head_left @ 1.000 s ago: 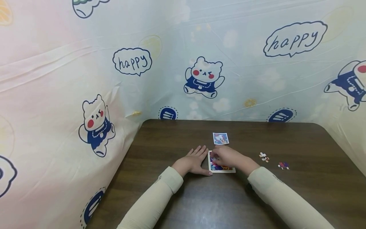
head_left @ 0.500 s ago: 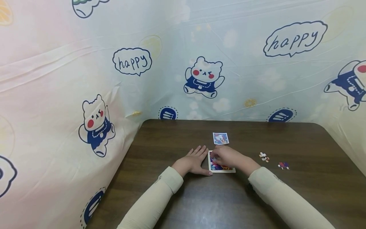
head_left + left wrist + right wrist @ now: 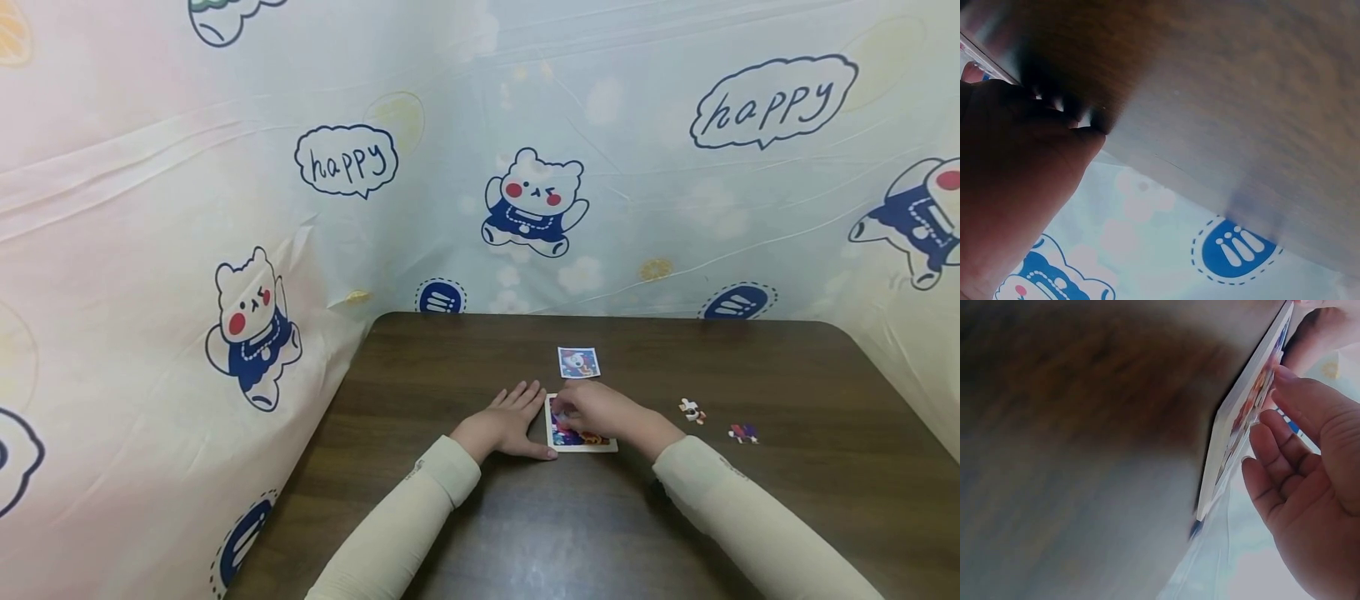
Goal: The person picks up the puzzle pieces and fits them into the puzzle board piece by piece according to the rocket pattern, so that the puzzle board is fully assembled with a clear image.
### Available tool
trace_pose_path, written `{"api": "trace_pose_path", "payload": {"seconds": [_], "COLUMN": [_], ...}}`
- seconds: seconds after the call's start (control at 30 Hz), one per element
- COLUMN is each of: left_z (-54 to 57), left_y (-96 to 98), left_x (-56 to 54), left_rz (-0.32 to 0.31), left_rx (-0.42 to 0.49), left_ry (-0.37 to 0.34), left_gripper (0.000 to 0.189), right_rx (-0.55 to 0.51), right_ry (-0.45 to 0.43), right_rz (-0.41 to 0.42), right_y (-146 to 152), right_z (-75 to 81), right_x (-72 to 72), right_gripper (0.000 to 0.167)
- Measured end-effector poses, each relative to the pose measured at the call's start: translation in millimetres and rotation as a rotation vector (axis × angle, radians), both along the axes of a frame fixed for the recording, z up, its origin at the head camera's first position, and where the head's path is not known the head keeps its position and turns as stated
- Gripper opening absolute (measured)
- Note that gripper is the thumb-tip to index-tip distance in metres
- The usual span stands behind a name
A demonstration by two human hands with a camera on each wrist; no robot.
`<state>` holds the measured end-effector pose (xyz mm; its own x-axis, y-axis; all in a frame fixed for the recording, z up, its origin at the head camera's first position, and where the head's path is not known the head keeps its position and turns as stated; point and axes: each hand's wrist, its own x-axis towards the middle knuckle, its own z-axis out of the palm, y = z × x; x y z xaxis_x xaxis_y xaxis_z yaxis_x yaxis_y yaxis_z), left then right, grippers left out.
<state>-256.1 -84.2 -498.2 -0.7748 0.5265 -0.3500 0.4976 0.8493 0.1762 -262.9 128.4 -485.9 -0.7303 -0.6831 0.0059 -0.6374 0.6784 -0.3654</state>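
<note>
A small jigsaw puzzle with a white border frame (image 3: 551,427) lies on the brown table, showing a colourful picture. My left hand (image 3: 504,427) lies flat beside its left edge, fingers spread, the thumb at the lower left corner. Over the puzzle's upper left part, my right hand (image 3: 592,408) pinches a puzzle piece (image 3: 1280,357) between thumb and index finger, low against the picture; the piece is mostly hidden by the fingers. The other right fingers (image 3: 1266,481) are loosely bent. Two loose puzzle pieces, one mostly white (image 3: 692,412) and one purple-red (image 3: 743,433), lie to the right.
A small square picture card (image 3: 579,362) with a white cartoon animal lies just beyond the puzzle. The dark wooden table (image 3: 465,350) has rounded far corners. Behind and to its left hangs a printed cloth (image 3: 450,208) with cartoon bears and "happy" bubbles.
Almost nothing differs: my right forearm has shifted very slightly, and its fingers stay at the same part of the puzzle. The left hand, card and loose pieces have not moved.
</note>
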Motion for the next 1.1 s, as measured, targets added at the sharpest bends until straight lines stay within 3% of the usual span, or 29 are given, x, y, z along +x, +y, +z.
{"api": "trace_pose_path", "payload": {"seconds": [0.17,0.27,0.4,0.5,0.73,0.9,0.97,1.1], "left_z": [-3.9,2.8,2.2,-4.2,-5.8,-4.4,2.3,1.6], "left_y": [0.2,0.2,0.3,0.6,1.5,1.2,0.3,0.7], "left_x": [-2.8,0.8,0.9,-2.9,-3.0,-1.3,2.7,2.2], "left_rz": [0.011,0.003,0.002,0.007,0.005,-0.004,-0.011,-0.012], "left_rx": [0.011,-0.004,-0.003,0.006,0.004,0.005,-0.002,-0.015], "left_ry": [-0.009,-0.009,-0.01,-0.009,-0.002,0.008,0.007,0.009], "left_gripper": [0.115,0.116,0.116,0.117,0.116,0.115,0.115,0.116], "right_rx": [0.004,0.007,0.019,0.023,0.014,0.023,0.02,0.023], "right_ry": [0.018,0.026,0.014,0.014,0.012,0.006,0.003,-0.007], "right_rz": [0.022,0.038,0.034,0.035,0.044,0.034,0.035,0.016], "right_y": [1.1,1.3,1.4,1.3,1.4,0.4,0.4,3.4], "right_z": [0.8,1.0,1.3,1.1,0.9,1.1,1.1,1.8], "right_x": [-0.4,-0.8,-0.6,-0.5,-0.3,-0.3,-0.3,0.3], "right_gripper": [0.013,0.009,0.008,0.008,0.006,0.006,0.006,0.005]}}
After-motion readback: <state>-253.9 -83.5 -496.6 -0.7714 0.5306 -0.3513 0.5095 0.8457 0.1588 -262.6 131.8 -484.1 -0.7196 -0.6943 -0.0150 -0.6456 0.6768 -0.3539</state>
